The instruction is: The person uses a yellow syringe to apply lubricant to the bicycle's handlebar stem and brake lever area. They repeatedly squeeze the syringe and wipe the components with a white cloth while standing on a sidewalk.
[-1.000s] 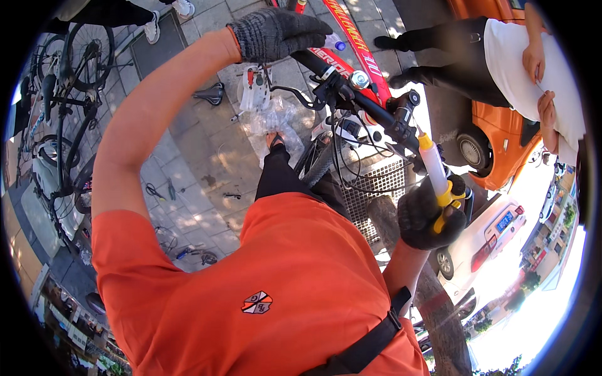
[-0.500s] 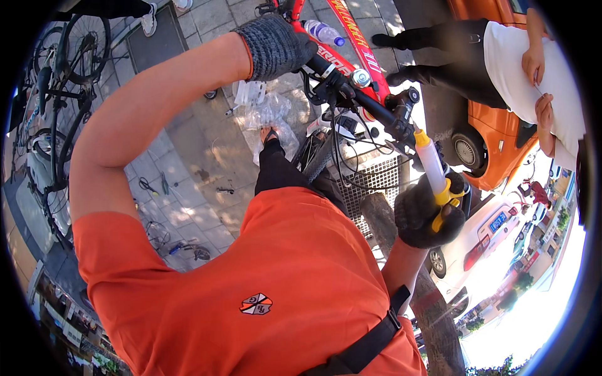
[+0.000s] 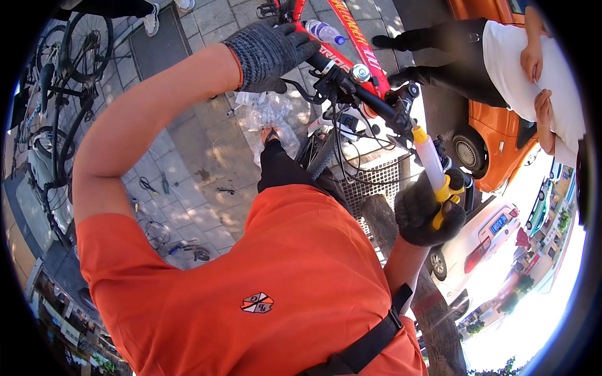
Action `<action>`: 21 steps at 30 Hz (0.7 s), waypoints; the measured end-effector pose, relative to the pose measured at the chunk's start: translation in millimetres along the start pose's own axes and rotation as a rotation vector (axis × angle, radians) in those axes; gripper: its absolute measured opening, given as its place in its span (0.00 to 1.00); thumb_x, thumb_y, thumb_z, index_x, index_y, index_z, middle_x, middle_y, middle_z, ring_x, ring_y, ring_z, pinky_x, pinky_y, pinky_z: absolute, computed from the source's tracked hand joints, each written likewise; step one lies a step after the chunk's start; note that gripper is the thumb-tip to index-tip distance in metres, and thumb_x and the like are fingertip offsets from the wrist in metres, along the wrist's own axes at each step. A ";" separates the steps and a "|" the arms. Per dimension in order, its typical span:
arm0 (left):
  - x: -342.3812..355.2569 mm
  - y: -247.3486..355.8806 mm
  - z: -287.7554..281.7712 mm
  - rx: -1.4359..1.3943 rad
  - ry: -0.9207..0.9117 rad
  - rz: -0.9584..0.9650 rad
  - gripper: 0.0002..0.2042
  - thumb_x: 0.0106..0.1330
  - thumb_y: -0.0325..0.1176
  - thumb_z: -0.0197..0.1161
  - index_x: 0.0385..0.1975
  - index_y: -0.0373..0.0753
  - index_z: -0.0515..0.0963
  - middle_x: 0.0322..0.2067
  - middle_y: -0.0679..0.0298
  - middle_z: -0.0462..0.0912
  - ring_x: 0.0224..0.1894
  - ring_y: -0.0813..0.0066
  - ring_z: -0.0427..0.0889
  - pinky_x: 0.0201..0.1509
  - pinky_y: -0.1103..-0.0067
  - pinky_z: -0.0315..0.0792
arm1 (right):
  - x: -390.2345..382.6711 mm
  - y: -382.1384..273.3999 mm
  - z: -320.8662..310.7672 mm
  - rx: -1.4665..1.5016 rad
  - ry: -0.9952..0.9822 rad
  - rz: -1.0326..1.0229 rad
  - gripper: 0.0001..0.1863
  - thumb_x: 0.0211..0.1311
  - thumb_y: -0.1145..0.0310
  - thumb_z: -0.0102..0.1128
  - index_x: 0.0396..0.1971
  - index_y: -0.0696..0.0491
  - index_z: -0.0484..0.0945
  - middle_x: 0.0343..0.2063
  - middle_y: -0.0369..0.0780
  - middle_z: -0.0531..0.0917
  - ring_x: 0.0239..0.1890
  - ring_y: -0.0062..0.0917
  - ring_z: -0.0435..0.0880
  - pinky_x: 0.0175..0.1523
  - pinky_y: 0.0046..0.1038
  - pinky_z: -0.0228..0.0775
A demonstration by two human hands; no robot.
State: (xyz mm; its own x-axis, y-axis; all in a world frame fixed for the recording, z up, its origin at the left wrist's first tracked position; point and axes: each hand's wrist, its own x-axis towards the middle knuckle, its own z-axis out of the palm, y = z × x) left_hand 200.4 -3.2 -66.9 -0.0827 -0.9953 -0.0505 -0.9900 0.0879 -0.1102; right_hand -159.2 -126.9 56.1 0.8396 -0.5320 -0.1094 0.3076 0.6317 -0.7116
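Note:
A red bicycle (image 3: pixel 357 37) stands before me, its black handlebar (image 3: pixel 360 94) slanting across the upper middle. My left hand (image 3: pixel 266 56), in a dark grey knitted glove, has its fingers stretched out and thumb apart beside the left end of the bar, near a brake lever (image 3: pixel 305 93). Nothing shows in it. My right hand (image 3: pixel 426 210), in a dark glove, is closed round a grease gun (image 3: pixel 430 161) with a pale translucent barrel and yellow nozzle, collar and trigger. The nozzle points up at the stem (image 3: pixel 404 103); whether it touches cannot be told. A silver bell (image 3: pixel 360 73) sits on the bar.
A person in a white shirt (image 3: pixel 520 66) stands at the right, by an orange car (image 3: pixel 492 135). Below the bar is a pale grid basket (image 3: pixel 376 188), with a tree trunk (image 3: pixel 426 307) nearby. Scissors (image 3: pixel 147 185) lie on the paving; bicycles (image 3: pixel 66 94) stand left.
My left hand has come off the handlebar end, shifted slightly left and spread its fingers. My right hand with the grease gun has hardly moved.

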 end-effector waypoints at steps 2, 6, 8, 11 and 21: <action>9.9 -0.4 8.7 -0.081 -0.051 -0.010 0.35 0.61 0.45 0.74 0.68 0.41 0.71 0.61 0.57 0.80 0.59 0.53 0.83 0.61 0.60 0.78 | -2.1 0.9 1.2 0.011 -0.014 0.007 0.24 0.70 0.60 0.56 0.64 0.50 0.72 0.26 0.36 0.71 0.16 0.18 0.70 0.18 0.24 0.70; 21.7 -0.3 4.0 -0.145 -0.135 -0.023 0.25 0.64 0.40 0.70 0.61 0.41 0.76 0.53 0.58 0.84 0.51 0.56 0.87 0.53 0.61 0.82 | 2.1 3.8 2.2 0.027 -0.051 0.030 0.23 0.70 0.60 0.56 0.64 0.48 0.73 0.26 0.35 0.70 0.17 0.18 0.69 0.18 0.24 0.69; 28.7 -0.2 -3.5 -0.165 -0.186 -0.053 0.23 0.65 0.40 0.70 0.59 0.42 0.78 0.51 0.58 0.85 0.49 0.56 0.88 0.51 0.62 0.82 | 3.3 6.5 4.0 0.038 -0.058 0.031 0.23 0.70 0.61 0.56 0.64 0.48 0.73 0.25 0.35 0.70 0.17 0.18 0.70 0.19 0.24 0.70; 21.6 -31.3 19.0 -0.412 0.013 -0.036 0.25 0.68 0.42 0.70 0.63 0.45 0.77 0.52 0.56 0.86 0.51 0.56 0.88 0.54 0.63 0.82 | 3.9 7.7 7.1 0.031 -0.038 0.032 0.23 0.70 0.61 0.56 0.63 0.49 0.73 0.25 0.35 0.70 0.17 0.18 0.70 0.19 0.25 0.71; 1.6 -3.5 4.5 -0.101 0.016 -0.013 0.38 0.60 0.45 0.76 0.70 0.44 0.69 0.59 0.54 0.82 0.61 0.56 0.83 0.68 0.63 0.75 | 2.7 -2.7 0.5 0.068 0.016 0.104 0.21 0.68 0.61 0.56 0.60 0.45 0.71 0.28 0.40 0.73 0.22 0.26 0.75 0.25 0.34 0.74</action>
State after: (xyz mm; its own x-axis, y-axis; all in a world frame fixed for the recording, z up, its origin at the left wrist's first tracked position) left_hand 204.3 -4.9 -71.1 -0.0706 -0.9969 -0.0341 -0.9974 0.0709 -0.0105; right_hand -157.5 -129.7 58.1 0.8614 -0.4702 -0.1922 0.2490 0.7207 -0.6470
